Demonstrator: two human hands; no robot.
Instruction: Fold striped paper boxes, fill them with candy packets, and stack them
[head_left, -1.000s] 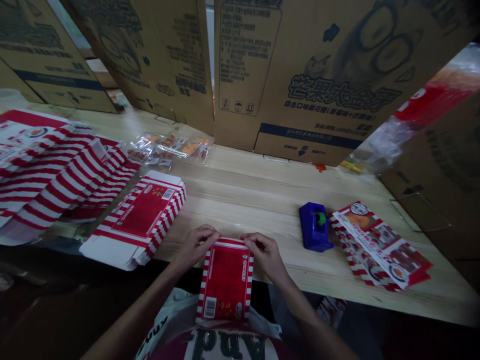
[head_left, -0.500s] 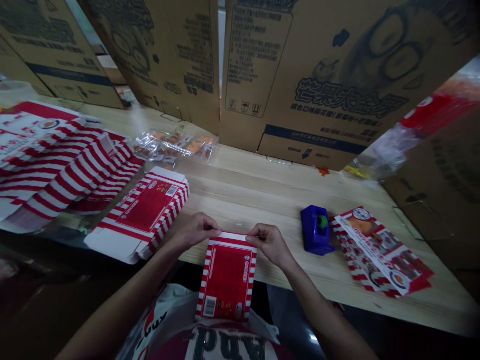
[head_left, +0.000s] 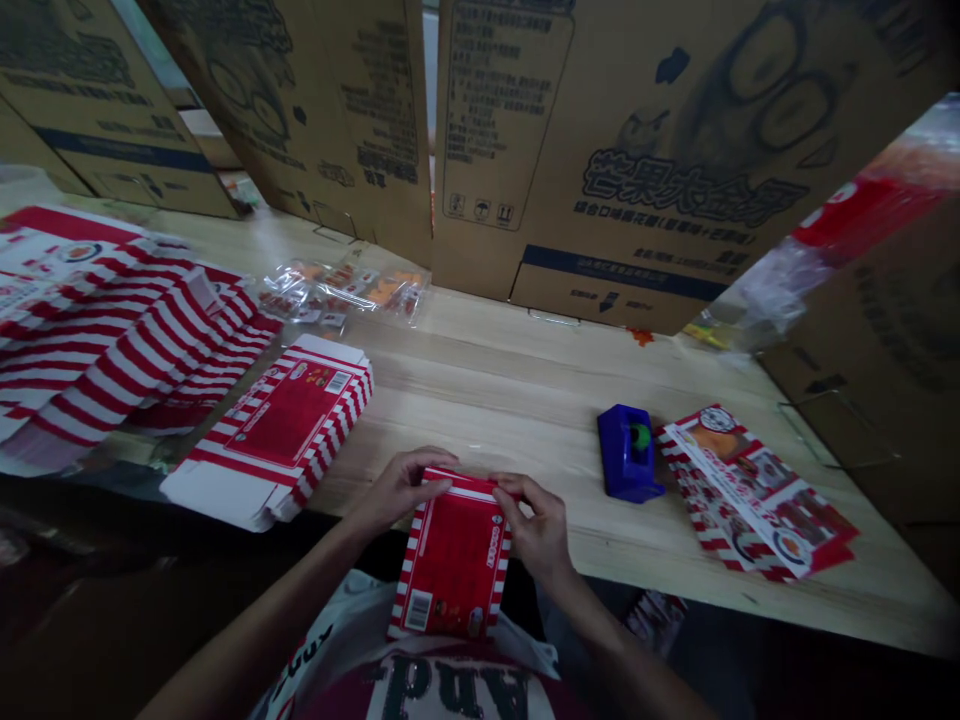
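Observation:
A red and white striped carton [head_left: 452, 555] with a barcode rests against my body at the table's front edge. Its far end is between my hands. My left hand [head_left: 405, 492] grips the far left corner, thumb on the upper face and fingers behind. The far right corner is pinched by my right hand [head_left: 534, 525], the thumb at its side and the index finger along the end. To the left lies a stack of flat cartons [head_left: 289, 420] of the same print. A blue tape dispenser [head_left: 624, 455] with a green core stands to the right of my right hand.
Large cardboard boxes [head_left: 600, 90] line the back of the table. Striped cartons [head_left: 135, 340] are heaped at the left, with clear packets [head_left: 352, 290] behind. Printed flat cartons [head_left: 757, 490] lie right of the dispenser. The wooden table [head_left: 465, 380] ends just before my body.
Both hands have shifted from pinching the carton's raised far flap to its corners, fingers now wrapped around the end. The flap appears folded down. The view has shifted slightly.

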